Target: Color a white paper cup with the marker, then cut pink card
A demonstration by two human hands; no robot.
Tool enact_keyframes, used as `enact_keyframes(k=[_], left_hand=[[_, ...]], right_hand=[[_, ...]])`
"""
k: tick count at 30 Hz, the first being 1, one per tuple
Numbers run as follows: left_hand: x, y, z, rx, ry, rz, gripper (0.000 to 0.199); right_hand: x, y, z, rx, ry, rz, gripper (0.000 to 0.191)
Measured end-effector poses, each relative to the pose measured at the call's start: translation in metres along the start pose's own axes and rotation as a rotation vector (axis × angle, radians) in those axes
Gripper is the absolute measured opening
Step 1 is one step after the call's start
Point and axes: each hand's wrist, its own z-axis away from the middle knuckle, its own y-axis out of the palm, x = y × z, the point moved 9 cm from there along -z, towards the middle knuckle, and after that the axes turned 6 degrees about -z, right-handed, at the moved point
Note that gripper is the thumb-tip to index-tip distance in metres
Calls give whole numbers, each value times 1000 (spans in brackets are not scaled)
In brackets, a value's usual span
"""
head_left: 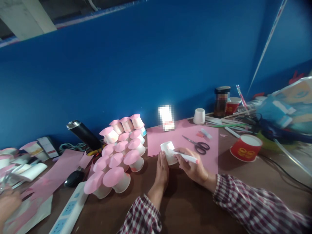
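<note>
L hand [162,169] + R hand [191,164] flank white cup [167,150], marker [186,156] in R.

Smooth matt pink paper [154,141].

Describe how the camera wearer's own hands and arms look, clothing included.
Both the left hand and the right hand are bare, with no gloves. The arms are covered by long checked fabric sleeves, the left sleeve and the right sleeve, in dark maroon and white, with gathered cuffs that end at about the wrists.
</note>
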Motion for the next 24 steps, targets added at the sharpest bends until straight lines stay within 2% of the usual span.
enact_keyframes(k=[8,16,24], left_hand=[[-3,0,0,-1,-4,7,64],[7,-2,-1,-9,-25,4,63],[-2,-6,2,-47,-22,12,61]], right_hand=[[2,-1,0,-9,-29,15,15],[3,0,-1,-8,-41,23,15],[-1,2,0,4,-8,-3,16]])
